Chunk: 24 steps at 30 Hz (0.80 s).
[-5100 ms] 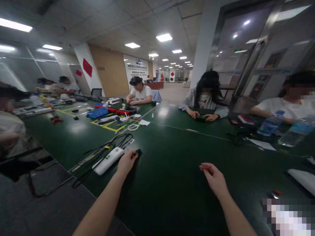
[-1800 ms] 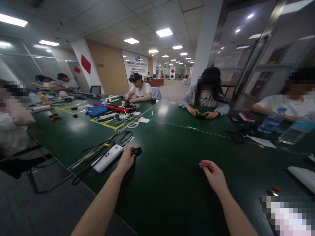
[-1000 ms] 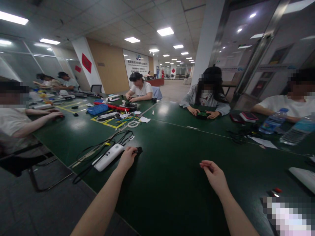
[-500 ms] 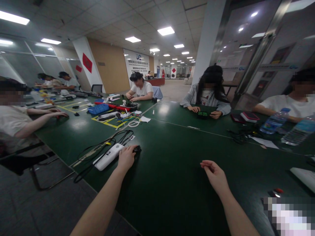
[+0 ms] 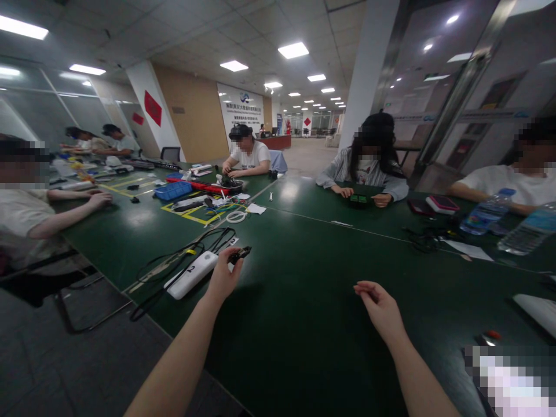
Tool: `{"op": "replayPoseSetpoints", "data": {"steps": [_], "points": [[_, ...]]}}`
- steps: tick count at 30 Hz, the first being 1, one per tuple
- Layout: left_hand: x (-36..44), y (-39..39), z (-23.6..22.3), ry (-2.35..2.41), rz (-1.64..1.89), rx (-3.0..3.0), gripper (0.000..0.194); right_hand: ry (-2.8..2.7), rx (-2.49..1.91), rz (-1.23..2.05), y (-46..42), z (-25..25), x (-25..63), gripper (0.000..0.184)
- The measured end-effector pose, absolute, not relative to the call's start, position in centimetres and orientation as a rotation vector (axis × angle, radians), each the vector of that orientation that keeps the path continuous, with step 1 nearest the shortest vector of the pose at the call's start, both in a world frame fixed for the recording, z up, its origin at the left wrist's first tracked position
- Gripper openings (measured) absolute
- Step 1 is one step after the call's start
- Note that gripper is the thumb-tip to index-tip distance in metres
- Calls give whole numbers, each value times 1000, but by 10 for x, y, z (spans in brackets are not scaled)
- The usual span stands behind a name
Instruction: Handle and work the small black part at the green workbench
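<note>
Black cables [image 5: 203, 248] loop beside and across a white oblong unit marked "2" [image 5: 191, 277]. Left hand [image 5: 222, 278], just right of that unit, pinches a small black part [image 5: 241, 253] between thumb and fingers, apparently just above the green tabletop [image 5: 304, 289]. Risk: the pinch looks shallow, so a slip could drop the part; a leftward swing might snag the cables. Right hand [image 5: 377, 301], well apart: fingers curled narrow, nothing visible held; contact with tabletop unclear.
</note>
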<state>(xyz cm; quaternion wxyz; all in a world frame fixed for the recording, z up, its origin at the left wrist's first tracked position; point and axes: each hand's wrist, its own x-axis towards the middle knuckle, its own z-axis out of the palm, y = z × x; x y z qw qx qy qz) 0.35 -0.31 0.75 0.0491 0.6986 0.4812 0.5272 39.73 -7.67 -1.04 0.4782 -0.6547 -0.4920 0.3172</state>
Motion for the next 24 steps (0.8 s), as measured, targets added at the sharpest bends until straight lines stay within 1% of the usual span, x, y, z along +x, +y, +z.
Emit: {"op": "replayPoseSetpoints", "data": {"steps": [7,12,15,20,24], "points": [[3,-5,9,1314,1755,2188,37,-1197,-1616,794,-74,-15,400,26],[2,-9,17,1360,1767,2315,23,-1194,-1640,809,-73,-17,402,27],[3,-14,22,1493,1697,2341,18,-1203,-1647,815,-74,-15,401,27],[4,-13,22,1639,1542,2297,14,-1192,-1636,800,-76,-12,398,26],[-1,-4,12,1695,1316,2284,9,-1190,-1634,798,-75,-13,398,26]]}}
